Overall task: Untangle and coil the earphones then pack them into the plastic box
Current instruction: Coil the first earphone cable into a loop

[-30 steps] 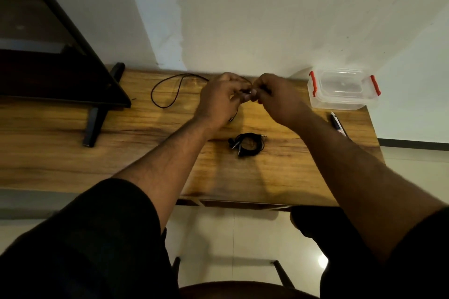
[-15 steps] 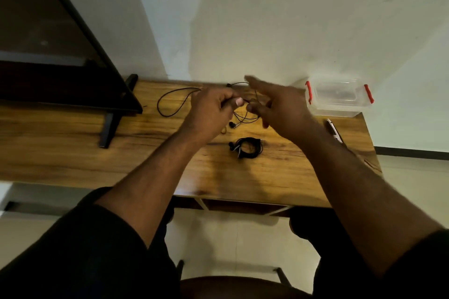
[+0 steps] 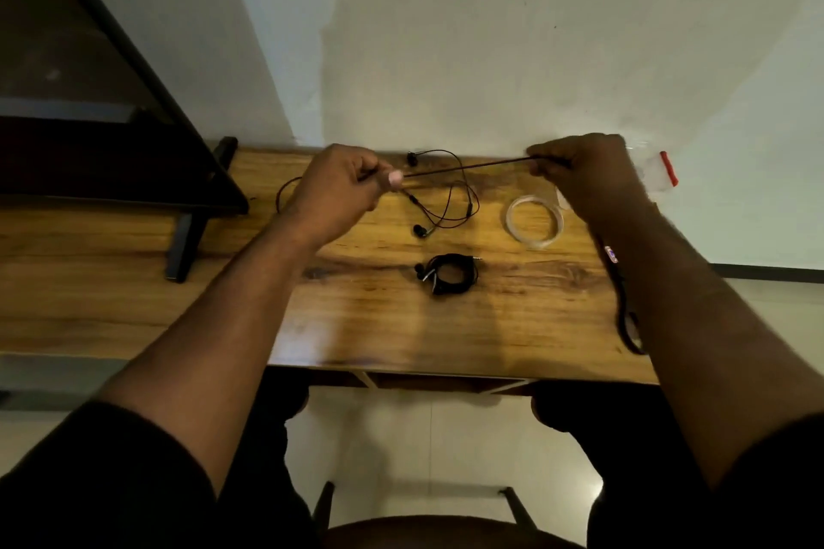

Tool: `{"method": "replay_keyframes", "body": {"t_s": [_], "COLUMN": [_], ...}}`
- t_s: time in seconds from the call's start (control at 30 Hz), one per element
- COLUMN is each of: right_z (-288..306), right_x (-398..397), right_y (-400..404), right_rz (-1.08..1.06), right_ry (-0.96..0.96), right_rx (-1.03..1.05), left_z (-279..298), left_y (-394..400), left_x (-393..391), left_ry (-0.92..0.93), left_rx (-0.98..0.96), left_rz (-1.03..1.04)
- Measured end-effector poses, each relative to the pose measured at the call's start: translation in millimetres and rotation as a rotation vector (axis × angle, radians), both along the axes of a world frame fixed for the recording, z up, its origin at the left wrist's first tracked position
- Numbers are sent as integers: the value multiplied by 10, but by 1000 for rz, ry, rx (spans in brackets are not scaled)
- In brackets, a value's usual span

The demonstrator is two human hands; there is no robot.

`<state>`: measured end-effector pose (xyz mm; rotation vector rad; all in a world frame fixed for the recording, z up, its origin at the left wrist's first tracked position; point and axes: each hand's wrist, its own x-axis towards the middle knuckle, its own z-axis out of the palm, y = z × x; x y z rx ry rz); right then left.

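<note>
A black earphone cable is stretched taut between my hands above the wooden table. My left hand pinches one end and my right hand pinches the other. Its loose part with two earbuds lies on the table below the taut stretch. A second pair of black earphones lies coiled at the table's middle. The clear plastic box with red clips stands at the back right, mostly hidden behind my right hand.
A roll of clear tape lies beside my right wrist. A pen and a dark cord lie along the right edge under my forearm. A dark monitor on a stand fills the left. A wall rises behind the table.
My hands have moved apart, the right one going far right, pulling the cable straight between them. The tape roll has come into view. The camera now looks from closer.
</note>
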<state>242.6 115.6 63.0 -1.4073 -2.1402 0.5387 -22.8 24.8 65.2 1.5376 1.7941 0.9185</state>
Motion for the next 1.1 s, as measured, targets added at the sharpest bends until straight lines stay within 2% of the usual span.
{"method": "replay_keyframes", "body": {"t_s": [0.17,0.37,0.47,0.6,0.73,0.83,1.1], "right_z": [-72,-222,-164,15,-13,-133,-41], "right_x": [265,233,130,-132,-588,-779,-614], "right_y": [181,143,73,-149,-485,-552,-367], "right_rz": [-112,-143,-159,-41,174,243,218], "right_ry": [25,67,136,92,311,215,203], "right_rx": [-63,-168,-271,-417,-520,-344,-149], "left_z": [-50,-124,-157,-137,-206,-233,-116], "left_y": [38,61,102,111,106,100,112], "left_x": [-192,-110,-96,56,259,317,212], "left_ry": [7,44,-4,-41,-39,-77,-126], "left_rx": [9,71,97,98,72,57,12], "left_rz": [34,77,120,70,-40,-102,-81]}}
